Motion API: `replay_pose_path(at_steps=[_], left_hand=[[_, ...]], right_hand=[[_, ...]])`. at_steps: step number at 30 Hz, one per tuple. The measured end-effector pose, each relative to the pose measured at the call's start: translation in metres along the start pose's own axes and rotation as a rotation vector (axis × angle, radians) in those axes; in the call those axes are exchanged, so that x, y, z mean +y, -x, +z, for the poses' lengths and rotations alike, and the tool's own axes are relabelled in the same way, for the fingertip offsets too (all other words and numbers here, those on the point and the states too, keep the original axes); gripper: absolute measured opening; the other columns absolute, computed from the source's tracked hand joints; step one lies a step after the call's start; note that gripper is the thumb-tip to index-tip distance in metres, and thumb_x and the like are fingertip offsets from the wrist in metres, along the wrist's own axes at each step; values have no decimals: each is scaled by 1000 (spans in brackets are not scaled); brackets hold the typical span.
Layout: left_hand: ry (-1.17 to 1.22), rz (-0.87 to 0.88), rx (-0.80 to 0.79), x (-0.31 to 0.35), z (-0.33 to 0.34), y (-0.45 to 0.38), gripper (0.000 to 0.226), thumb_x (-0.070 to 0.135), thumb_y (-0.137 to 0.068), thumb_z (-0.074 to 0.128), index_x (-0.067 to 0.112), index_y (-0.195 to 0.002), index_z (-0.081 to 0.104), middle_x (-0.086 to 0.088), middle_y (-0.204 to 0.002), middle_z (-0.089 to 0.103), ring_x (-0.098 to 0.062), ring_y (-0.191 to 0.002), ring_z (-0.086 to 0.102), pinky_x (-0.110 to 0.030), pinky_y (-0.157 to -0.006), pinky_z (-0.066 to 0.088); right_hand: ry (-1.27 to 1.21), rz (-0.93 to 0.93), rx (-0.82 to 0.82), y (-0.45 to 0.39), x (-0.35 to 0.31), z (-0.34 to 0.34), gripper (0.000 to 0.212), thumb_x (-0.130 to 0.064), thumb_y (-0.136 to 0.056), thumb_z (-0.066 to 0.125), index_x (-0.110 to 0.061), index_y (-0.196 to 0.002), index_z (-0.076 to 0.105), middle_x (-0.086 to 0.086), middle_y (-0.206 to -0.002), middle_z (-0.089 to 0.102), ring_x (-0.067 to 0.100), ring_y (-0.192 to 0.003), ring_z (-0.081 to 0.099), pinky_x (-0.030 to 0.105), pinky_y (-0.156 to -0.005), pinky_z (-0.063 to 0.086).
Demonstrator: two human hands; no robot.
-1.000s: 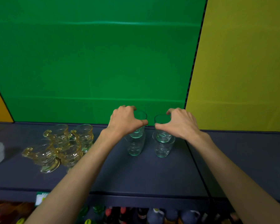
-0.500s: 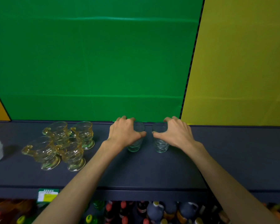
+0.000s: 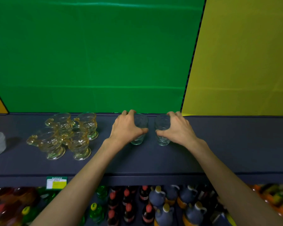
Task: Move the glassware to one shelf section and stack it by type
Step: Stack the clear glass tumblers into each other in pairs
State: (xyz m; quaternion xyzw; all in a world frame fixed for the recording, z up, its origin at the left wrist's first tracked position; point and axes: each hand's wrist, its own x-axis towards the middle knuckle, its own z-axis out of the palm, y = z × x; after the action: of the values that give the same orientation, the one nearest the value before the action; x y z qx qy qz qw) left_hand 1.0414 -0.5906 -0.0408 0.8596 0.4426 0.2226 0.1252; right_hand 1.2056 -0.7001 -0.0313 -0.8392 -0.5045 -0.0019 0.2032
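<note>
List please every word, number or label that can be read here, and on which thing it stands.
None can be read.
Shelf-edge tag: green band with white characters, too blurred to read; its white and yellow fields are illegible too.
Bottles below: labels too small and blurred.

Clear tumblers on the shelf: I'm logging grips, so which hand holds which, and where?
The left hand grips the left clear tumbler around its side; the right hand grips the right clear tumbler likewise.

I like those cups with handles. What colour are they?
The handled cups are amber-yellow glass, seen in the head view.
</note>
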Motion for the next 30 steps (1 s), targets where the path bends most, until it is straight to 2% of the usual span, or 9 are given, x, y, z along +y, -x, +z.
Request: replay_pose_path(at_steps=[6,12,17,23,27,30], left_hand=[[54,-34,-2,1,-4,23,88,59,-69,79,21,-140,46,-15,-130,59,-35,-120,55,-40,-95,45],[138,-94,48,2,-3,56,88,62,-66,80,29,-140,46,-8,-130,59,-31,-120,57,-41,-95,49],[261,-174,107,5,0,79,95,60,-63,83,28,-143,42,-3,-135,60,-27,-124,56,-41,-98,47],[362,-226,91,-1,2,94,106,66,-58,83,29,-145,35,-6,-134,60,-29,-120,58,-46,-98,50],[415,-226,94,-8,5,96,103,65,-54,84,31,-140,39,-3,-125,64,-27,-114,61,-44,-96,52],[436,-226,89,-11,6,92,100,62,-54,87,28,-137,43,-1,-122,65,-24,-112,62,-43,-96,52]], right_hand=[[-52,-24,-16,22,0,-4,96,-59,-71,74,-14,-147,37,7,-140,42,32,-127,48,40,-95,46],[-111,-62,0,53,-1,-1,95,-59,-70,73,-17,-147,35,3,-141,40,29,-128,47,38,-95,45],[-219,-78,7,72,0,2,92,-55,-72,76,-20,-146,35,2,-143,39,27,-128,48,37,-95,44],[-409,27,24,82,0,8,108,-57,-65,83,-20,-149,27,3,-140,48,23,-124,52,40,-99,47],[-490,85,43,83,3,11,99,-54,-64,87,-13,-141,39,2,-130,58,18,-118,55,26,-85,41],[-515,105,45,81,3,13,95,-53,-64,87,-13,-138,43,1,-129,60,16,-118,55,23,-83,38]])
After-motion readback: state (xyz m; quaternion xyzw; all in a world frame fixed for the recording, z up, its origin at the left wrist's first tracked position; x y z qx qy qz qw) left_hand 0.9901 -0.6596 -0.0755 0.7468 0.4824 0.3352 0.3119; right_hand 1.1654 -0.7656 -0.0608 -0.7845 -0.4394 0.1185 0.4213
